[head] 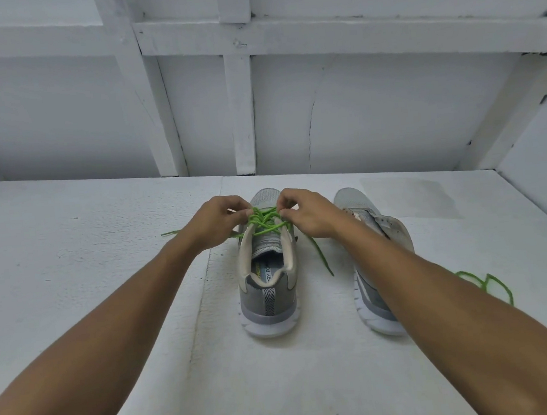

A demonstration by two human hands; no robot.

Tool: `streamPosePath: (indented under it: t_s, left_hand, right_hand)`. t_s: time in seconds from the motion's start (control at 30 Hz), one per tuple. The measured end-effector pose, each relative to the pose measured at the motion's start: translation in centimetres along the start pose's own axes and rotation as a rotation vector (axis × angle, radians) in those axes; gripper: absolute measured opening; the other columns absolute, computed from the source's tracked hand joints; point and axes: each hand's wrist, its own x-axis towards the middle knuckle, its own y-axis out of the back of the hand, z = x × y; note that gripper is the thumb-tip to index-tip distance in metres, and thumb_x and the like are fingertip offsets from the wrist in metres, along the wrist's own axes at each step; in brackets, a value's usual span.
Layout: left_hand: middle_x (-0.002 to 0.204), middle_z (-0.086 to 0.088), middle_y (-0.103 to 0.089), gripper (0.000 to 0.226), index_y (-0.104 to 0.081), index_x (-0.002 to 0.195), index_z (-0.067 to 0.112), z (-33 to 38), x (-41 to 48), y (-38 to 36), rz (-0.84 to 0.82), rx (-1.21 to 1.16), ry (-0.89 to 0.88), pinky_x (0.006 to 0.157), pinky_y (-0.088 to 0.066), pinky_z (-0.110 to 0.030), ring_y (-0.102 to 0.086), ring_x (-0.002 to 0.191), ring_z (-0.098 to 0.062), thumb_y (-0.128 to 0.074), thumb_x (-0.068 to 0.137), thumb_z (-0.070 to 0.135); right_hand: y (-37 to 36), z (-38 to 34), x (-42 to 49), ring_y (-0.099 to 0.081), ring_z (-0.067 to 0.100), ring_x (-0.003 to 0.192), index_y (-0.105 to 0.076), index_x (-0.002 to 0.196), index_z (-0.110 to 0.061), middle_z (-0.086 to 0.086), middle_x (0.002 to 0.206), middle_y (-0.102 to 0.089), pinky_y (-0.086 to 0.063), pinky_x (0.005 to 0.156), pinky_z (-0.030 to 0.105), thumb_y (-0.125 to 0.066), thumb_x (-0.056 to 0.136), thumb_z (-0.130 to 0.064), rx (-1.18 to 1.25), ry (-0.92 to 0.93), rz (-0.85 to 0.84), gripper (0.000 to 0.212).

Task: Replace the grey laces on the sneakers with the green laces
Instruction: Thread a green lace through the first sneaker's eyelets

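Nearest to us, our two bare forearms reach forward from the lower corners over the white, rough-surfaced table [71, 258]. Two sneakers stand on it side by side, heels toward us and toes pointing away. The centre grey mesh sneaker [269, 293] has a white sole, a striped pull tab at the heel and cream padding round its collar, and inside its opening we see a printed insole with part of a word on it. The second grey sneaker [370, 311] stands just to its right, a little apart, with much of its side hidden behind our right forearm. Well out to the right of that shoe, a loose green lace [490, 282] lies in loops on the table, partly covered by the same forearm. That makes two green laces, for the other one, a threaded green lace [263, 223] of bright round cord, crosses back and forth over the tongue of the centre sneaker. One free end trails to the left on the table and the other runs back toward us between the two shoes. Our left hand [215, 220] pinches this lace at the left row of eyelets with curled fingers, and our right hand [305, 212] pinches it at the right row. Beyond the toes the table ends at a white painted wall [373, 115] crossed by white wooden beams.
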Motion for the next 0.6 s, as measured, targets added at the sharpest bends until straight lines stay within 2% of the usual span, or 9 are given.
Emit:
streamPosePath:
  t_s: [0.1, 0.27, 0.37, 0.43, 0.53, 0.6]
  left_hand:
    - [0.098, -0.010, -0.068, 0.010, -0.069, 0.090, 0.016, 0.3, 0.0, 0.1, -0.012, -0.022, -0.010, 0.059, -0.051, -0.017, -0.062, 0.084, -0.016, -0.062, 0.095, 0.020]
    - [0.093, -0.012, -0.062, 0.010, -0.064, 0.090, 0.011, 0.6, -0.6, 0.5, -0.063, -0.248, 0.047, 0.055, -0.048, -0.017, -0.058, 0.082, -0.013, -0.058, 0.096, 0.016]
    - [0.093, -0.015, -0.061, 0.010, -0.062, 0.093, 0.008, 0.4, -1.0, 0.5, -0.085, -0.322, 0.059, 0.055, -0.049, -0.017, -0.058, 0.080, -0.013, -0.055, 0.097, 0.015]
    - [0.095, -0.015, -0.063, 0.010, -0.062, 0.094, 0.008, 0.4, -0.9, 0.5, -0.095, -0.318, 0.065, 0.059, -0.051, -0.020, -0.059, 0.081, -0.013, -0.056, 0.097, 0.015]
    - [0.097, -0.014, -0.065, 0.011, -0.063, 0.096, 0.005, 0.5, -0.7, 0.5, -0.094, -0.291, 0.074, 0.062, -0.053, -0.021, -0.061, 0.085, -0.014, -0.057, 0.096, 0.014]
    - [0.099, -0.014, -0.067, 0.011, -0.064, 0.096, 0.005, 0.4, -0.6, 0.6, -0.093, -0.277, 0.086, 0.063, -0.053, -0.021, -0.061, 0.087, -0.015, -0.057, 0.096, 0.014]
  right_hand:
    - [0.0, 0.1, 0.1, -0.056, 0.017, 0.100, -0.058, 0.099, -0.019, 0.000, 0.108, -0.063, -0.039, 0.079, 0.026, -0.055, 0.096, -0.018, 0.002, -0.018, 0.004, 0.005]
    - [-0.2, -0.3, 0.1, -0.058, 0.018, 0.097, -0.066, 0.095, -0.017, 0.002, 0.104, -0.066, -0.042, 0.081, 0.028, -0.058, 0.094, -0.016, -0.008, -0.002, 0.016, 0.007]
    - [-0.7, -0.4, 0.2, -0.054, 0.024, 0.089, -0.055, 0.098, -0.012, 0.005, 0.099, -0.062, -0.042, 0.077, 0.036, -0.046, 0.098, -0.019, -0.073, -0.054, 0.020, 0.012]
    - [-0.4, -0.5, 0.2, -0.048, 0.023, 0.081, -0.047, 0.094, -0.012, 0.006, 0.092, -0.056, -0.038, 0.069, 0.036, -0.039, 0.098, -0.020, -0.097, -0.082, 0.008, 0.012]
    - [0.2, -0.9, 0.0, -0.043, 0.020, 0.077, -0.043, 0.090, -0.013, 0.004, 0.086, -0.052, -0.033, 0.063, 0.033, -0.038, 0.098, -0.019, -0.069, -0.095, -0.001, 0.012]
    - [0.3, -0.9, -0.1, -0.049, 0.023, 0.082, -0.043, 0.089, -0.013, 0.007, 0.092, -0.058, -0.034, 0.064, 0.034, -0.040, 0.098, -0.019, -0.038, -0.095, -0.007, 0.011]
